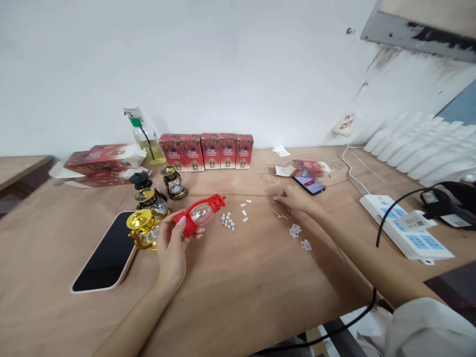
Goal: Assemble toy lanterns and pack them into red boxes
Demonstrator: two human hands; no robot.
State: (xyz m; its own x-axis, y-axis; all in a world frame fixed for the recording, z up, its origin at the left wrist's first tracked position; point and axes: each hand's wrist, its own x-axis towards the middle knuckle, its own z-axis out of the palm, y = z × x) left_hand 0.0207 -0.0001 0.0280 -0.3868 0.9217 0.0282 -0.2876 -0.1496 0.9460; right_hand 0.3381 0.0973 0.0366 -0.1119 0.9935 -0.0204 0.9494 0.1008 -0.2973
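My left hand (174, 243) is closed around the base of a small red lantern (203, 213), which lies tilted with its top to the right. To the right, my right hand (292, 198) pinches a thin bent wire handle (281, 212) just over the table. Several button cells (227, 221) lie between the hands, with small white strips (244, 213) beside them. White plastic pieces (295, 230) rest below my right hand. Left of the red lantern stand a gold lantern (141, 225) and several black-and-gold ones, including a small lantern (174, 183).
Red printed boxes (211, 151) line the wall beside a pump bottle (148, 144). Flattened boxes (98, 161) lie at left, near a large phone (106, 255). Another phone (310, 182), a power strip (405, 225) and a black cable (383, 223) are at right.
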